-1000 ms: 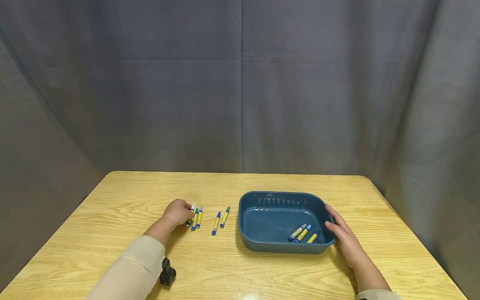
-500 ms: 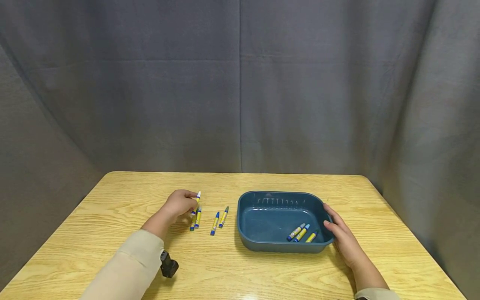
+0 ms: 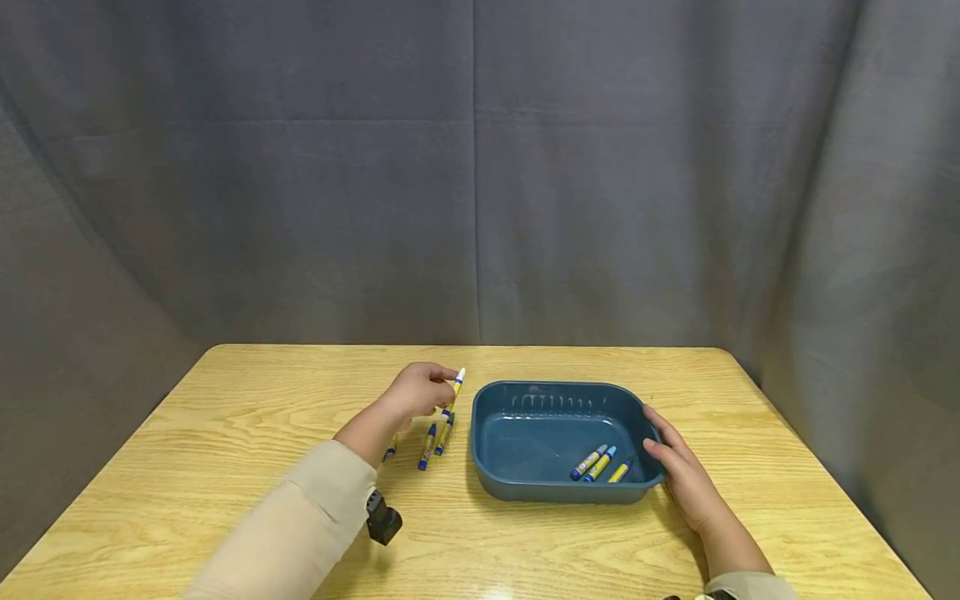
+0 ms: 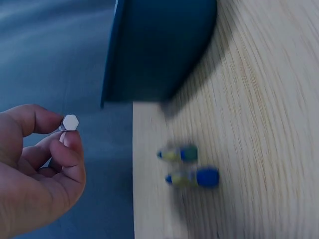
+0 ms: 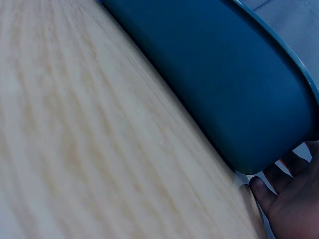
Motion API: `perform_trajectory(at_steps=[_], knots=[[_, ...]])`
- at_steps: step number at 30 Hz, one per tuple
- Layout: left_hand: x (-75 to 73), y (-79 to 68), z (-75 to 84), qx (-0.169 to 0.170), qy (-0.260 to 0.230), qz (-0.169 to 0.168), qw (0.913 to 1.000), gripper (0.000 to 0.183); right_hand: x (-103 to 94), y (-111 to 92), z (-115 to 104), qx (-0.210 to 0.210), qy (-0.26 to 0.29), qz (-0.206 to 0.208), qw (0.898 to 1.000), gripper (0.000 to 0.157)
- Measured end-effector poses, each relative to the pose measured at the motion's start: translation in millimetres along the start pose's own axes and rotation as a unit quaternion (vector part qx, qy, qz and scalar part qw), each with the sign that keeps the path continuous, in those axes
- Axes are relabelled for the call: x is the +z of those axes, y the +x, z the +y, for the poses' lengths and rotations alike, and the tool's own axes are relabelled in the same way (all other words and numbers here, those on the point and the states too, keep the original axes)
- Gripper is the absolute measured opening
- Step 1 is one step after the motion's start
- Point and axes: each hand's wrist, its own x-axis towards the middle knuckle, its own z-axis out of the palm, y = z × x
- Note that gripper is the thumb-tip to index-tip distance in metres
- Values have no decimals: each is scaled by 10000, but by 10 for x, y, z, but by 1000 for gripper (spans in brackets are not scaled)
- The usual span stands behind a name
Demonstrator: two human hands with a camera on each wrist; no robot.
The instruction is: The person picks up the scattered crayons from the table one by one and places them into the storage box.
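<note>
My left hand [image 3: 420, 389] pinches a white-tipped crayon [image 3: 458, 382] in a yellow and blue wrapper, raised above the table just left of the bin. In the left wrist view the crayon's white end [image 4: 71, 122] shows between thumb and fingers. Below it lie a blue crayon [image 3: 427, 448] and a green crayon [image 3: 445, 436]. My right hand [image 3: 688, 481] holds the right end of a dark teal plastic bin [image 3: 551, 494], thumb over the rim and fingers along the outer wall. Inside, three crayons, one a light blue crayon [image 3: 600, 464], lie near the front right.
A further crayon [image 3: 391, 447] on the wooden table [image 3: 225, 433] is partly hidden by the left forearm. A small black camera [image 3: 383, 518] sits at the left wrist. Grey curtains [image 3: 360, 208] hang behind the table's far edge.
My left hand has lifted the white-tipped crayon from the left group and carried it rightward, over the blue and green ones. The right hand keeps its place on the bin.
</note>
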Motion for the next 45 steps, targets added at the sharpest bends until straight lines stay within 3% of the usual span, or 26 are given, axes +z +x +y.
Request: perform_trajectory(at_steps=[8,13,24,32,36,45], knots=[[326,27,267,238,197,-258,9992,47,-4,5,6,-22,3,-9,10000,62],[550,67,339,229,393,-356,9983,44,-3,10,9,-85,23,-10,10000,61],[1014,128,313,198,600,-813,9947,39,-4,24,4,-45,78,-25,10000,61],[1356,148,297,235,801,-780,9934,34,3,2,-1,27,16,8,10000,62],[1484,150,316,233,1090,-800,9905,33,9,1,-8,44,19,17,10000,61],[1628,178,326,319,2126,-886,9726,27,3,8,-20,43,60,55,10000,61]])
